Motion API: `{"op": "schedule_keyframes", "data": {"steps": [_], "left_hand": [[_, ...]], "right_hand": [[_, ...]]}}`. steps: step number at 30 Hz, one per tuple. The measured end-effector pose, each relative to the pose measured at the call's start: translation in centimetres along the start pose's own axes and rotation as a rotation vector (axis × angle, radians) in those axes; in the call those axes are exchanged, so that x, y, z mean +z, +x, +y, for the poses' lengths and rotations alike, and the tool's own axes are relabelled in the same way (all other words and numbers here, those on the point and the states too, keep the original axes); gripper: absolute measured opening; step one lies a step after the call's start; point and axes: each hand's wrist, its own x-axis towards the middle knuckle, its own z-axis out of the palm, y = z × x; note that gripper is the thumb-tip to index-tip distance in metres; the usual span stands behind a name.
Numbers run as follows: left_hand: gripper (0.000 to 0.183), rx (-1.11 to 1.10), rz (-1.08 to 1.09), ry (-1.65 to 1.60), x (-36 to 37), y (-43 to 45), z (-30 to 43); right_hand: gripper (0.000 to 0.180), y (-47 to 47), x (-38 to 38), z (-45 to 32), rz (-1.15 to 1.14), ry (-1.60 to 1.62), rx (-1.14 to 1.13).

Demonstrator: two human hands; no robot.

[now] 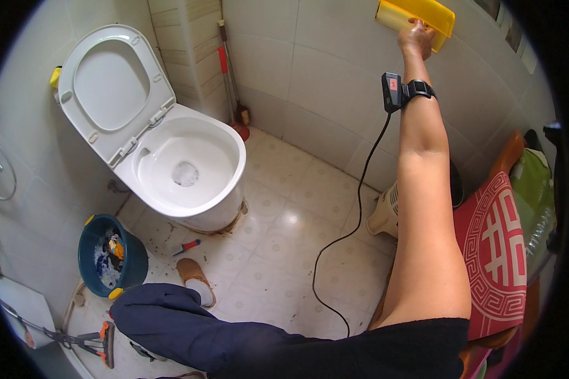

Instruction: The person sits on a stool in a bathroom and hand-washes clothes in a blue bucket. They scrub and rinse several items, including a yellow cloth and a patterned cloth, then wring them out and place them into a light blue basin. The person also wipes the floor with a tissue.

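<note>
My right hand (416,38) reaches up along the tiled wall to a yellow plastic holder (431,16), probably for toilet paper. Its fingers are bent against the holder's lower front, beside a pale surface inside. Whether they grip anything cannot be made out. A black strap with a small box-shaped device (392,92) is round my right wrist, and a black cable (318,260) hangs from it to the floor. My left hand is out of view. Before me stands a white toilet (194,166) with lid and seat raised and foamy water in the bowl.
A blue-green tub (140,260) holds soapy water and cloth. Near it lie a red-and-blue handled tool (187,247) and an orange-and-grey mop head (107,344). Long-handled brushes (224,61) lean in the corner. A red patterned cloth (495,265) hangs at right.
</note>
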Motion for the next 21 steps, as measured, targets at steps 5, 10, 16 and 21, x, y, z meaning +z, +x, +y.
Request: {"op": "schedule_keyframes", "data": {"steps": [5,10,16,21], "left_hand": [[0.059,-0.001,0.007,-0.013,-0.4,-0.3,-0.1],[0.060,0.001,0.010,0.000,-0.6,-0.2,0.1],[0.061,0.005,0.020,0.014,-0.8,0.2,0.2],[0.062,0.010,0.005,0.027,-0.9,0.6,0.3]], "right_hand": [[0.021,0.4,0.4,1.3,-0.040,0.038,0.099],[0.014,-1.7,-0.7,2.7,0.134,-0.400,-0.511],[0.009,-5.7,-2.3,4.6,0.307,-0.439,-0.761],[0.011,-9.3,-4.5,5.9,0.236,-0.350,-0.755]]}}
